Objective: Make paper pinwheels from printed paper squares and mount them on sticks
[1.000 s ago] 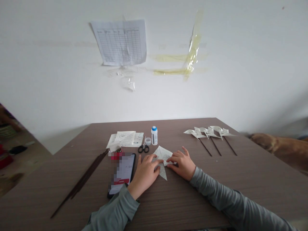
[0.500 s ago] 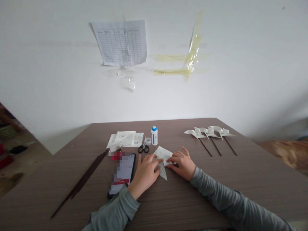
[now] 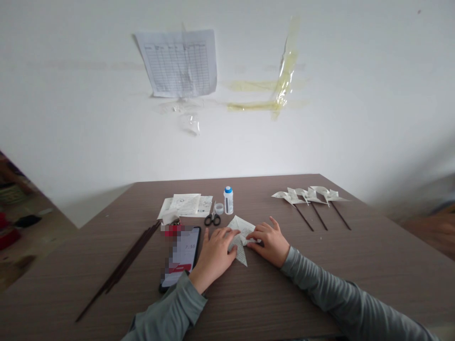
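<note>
A cut sheet of printed paper (image 3: 241, 255) with folded points lies on the table in front of me. Across its left side rests my left hand (image 3: 215, 255), open, its fingers stretched over the sheet. My right hand (image 3: 268, 242) pinches the right edge of the paper between thumb and fingers, with one finger raised. Just beyond the sheet are black-handled scissors (image 3: 212, 219), a small clear cap (image 3: 219, 208) and a white bottle with a blue cap (image 3: 228, 201). The paper under my fingers is partly hidden.
Three paper pinwheels on dark sticks (image 3: 322, 215) lie at the right. A phone (image 3: 185, 251) sits beside my left wrist, near a small red container (image 3: 172, 231). Paper sheets (image 3: 186, 203) are at the back left, and a bundle of dark sticks (image 3: 124, 265) is on the left.
The fingers of my left hand have shifted slightly on the paper. My right hand keeps its place at the paper's edge.
</note>
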A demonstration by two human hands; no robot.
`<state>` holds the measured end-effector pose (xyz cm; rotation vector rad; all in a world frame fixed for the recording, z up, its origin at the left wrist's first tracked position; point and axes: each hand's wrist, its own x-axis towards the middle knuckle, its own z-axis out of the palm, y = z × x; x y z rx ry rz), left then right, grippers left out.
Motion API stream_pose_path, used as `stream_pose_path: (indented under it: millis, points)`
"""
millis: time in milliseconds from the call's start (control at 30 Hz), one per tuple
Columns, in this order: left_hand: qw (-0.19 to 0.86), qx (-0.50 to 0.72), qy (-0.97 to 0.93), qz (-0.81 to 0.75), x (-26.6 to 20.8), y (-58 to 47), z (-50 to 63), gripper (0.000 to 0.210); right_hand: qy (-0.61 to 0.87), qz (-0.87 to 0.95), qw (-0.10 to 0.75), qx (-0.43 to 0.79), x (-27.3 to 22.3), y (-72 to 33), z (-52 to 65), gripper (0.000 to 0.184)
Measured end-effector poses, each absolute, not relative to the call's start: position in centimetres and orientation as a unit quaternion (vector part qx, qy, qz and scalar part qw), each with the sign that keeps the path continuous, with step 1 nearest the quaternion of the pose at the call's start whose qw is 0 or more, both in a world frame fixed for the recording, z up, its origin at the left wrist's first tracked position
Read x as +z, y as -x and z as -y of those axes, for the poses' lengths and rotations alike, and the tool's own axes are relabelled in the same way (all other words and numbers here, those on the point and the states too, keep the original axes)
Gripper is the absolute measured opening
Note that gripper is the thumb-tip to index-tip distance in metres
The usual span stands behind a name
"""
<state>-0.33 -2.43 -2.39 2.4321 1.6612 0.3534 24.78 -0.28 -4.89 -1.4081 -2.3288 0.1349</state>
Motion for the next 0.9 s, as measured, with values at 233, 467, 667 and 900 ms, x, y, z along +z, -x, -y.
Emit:
stream_pose_path:
  millis: [233, 467, 667, 900]
  points:
    - [0.097, 0.108, -0.814, -0.562, -1.6, 0.0, 2.6, 0.051, 0.512, 0.833, 0.194, 0.076, -4.4, -24.6, 0.5, 0.018]
    - [0.093, 0.108, -0.819, -0.556, -1.5, 0.1, 2.5, 0.052, 0.503, 0.836, 0.211, 0.066, -5.0, -24.8, 0.3, 0.016]
    - [0.087, 0.119, -0.817, -0.558, -2.1, 0.4, 2.4, 0.049, 0.496, 0.838, 0.215, 0.069, -5.5, -25.1, -0.1, 0.013]
    - [0.071, 0.129, -0.822, -0.55, -3.0, 0.6, 2.2, 0.053, 0.504, 0.837, 0.203, 0.063, -5.4, -25.0, 0.0, 0.017]
